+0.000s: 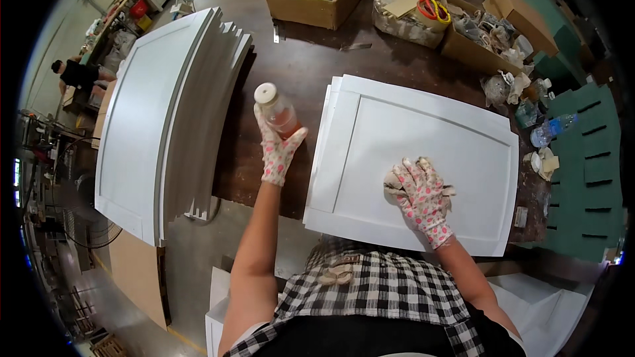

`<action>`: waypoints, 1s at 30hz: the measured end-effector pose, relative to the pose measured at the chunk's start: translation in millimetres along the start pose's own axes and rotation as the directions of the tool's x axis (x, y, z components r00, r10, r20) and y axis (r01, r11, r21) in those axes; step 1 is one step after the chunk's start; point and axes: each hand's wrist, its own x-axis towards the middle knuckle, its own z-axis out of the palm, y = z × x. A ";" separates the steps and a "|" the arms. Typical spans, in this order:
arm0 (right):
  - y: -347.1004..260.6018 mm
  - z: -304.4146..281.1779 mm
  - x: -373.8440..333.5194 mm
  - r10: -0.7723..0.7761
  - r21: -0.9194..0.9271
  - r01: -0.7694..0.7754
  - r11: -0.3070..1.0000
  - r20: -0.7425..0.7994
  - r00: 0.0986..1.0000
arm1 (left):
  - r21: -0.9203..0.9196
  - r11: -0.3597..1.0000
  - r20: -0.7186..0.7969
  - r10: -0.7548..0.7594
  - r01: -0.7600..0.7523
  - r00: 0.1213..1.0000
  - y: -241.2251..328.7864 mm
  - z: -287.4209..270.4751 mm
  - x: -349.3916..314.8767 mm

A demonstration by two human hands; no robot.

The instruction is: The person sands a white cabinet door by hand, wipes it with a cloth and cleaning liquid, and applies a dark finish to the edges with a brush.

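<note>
**Head view: one hand on a bottle, the other flat on a white door panel**

The head view looks down on a dark brown desk (311,69). A white door panel (456,132) with a recessed centre lies flat on it, on top of at least one more panel whose edge shows along its left side.

The right hand (422,199), in a white glove with pink dots, rests on the lower middle of the panel's recessed field. Its fingers are spread and pressed down on a small beige rag (393,182), which peeks out at the left of the glove.

The left hand (279,149), in a matching glove, is just left of the panel, over bare desk. Its fingers are curled around a clear bottle (276,110) with a white cap and pinkish liquid inside; the bottle tilts up and to the left, away from the panel.

Further left of the panel, a stack of white doors (159,119) overhangs the desk edge. Beyond the panel's far edge stand a cardboard box (311,6) with papers and a second box (473,49) of odds and ends. Right of the panel lie a plastic water bottle (552,127) and green foam pads (598,158).
</note>
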 end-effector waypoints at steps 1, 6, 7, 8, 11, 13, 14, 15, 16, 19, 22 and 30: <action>2.9 1.9 -0.8 0.038 0.052 -0.042 0.998 0.083 0.996 | 0.062 0.996 0.001 -0.064 0.064 0.998 -2.7 1.2 7.4; 41.8 7.1 21.9 0.449 0.945 -0.325 0.018 0.283 0.847 | 0.003 0.999 0.120 -0.040 0.040 0.992 4.0 -2.3 20.6; 38.6 -7.8 36.9 0.450 0.946 -0.324 0.016 0.283 0.847 | 0.103 0.992 0.145 0.055 -0.070 0.988 18.4 -1.1 16.4; 35.0 -27.0 50.2 0.468 0.974 -0.184 -0.129 0.223 0.855 | 0.152 0.974 0.181 0.137 -0.165 0.974 33.9 1.8 10.8; 9.6 -57.5 80.9 0.447 0.939 0.082 -0.334 0.082 0.891 | 0.296 0.933 0.341 0.099 -0.207 0.935 76.0 6.4 -4.3; -6.2 -63.7 94.4 0.400 0.899 0.185 -0.398 -0.011 0.916 | 0.422 0.831 0.419 0.176 -0.363 0.891 97.5 15.6 -12.7; -15.5 -66.1 100.8 0.396 0.961 0.116 -0.250 -0.008 0.918 | 0.474 0.758 0.445 0.233 -0.448 0.865 102.5 18.6 -16.7; -21.4 -66.4 103.5 0.388 0.995 0.041 -0.092 -0.002 0.922 | 0.485 0.753 0.440 0.229 -0.444 0.868 108.3 22.5 -20.7; -23.3 -61.4 102.1 0.379 0.994 0.036 -0.102 0.005 0.925 | 0.563 0.666 0.465 0.235 -0.490 0.854 115.8 27.6 -25.1; -28.3 -48.3 93.0 0.336 0.994 0.103 0.043 -0.111 0.935 | 0.719 0.458 0.500 0.181 -0.523 0.847 145.5 38.2 -35.6; -27.8 -27.6 82.2 0.377 0.977 -0.011 -0.215 0.093 0.922 | 0.757 0.284 0.541 0.231 -0.588 0.809 161.0 42.5 -34.8; -43.0 -48.7 102.6 0.387 0.935 0.082 -0.344 0.061 0.920 | 0.814 0.135 0.542 0.173 -0.564 0.823 174.5 39.3 -31.0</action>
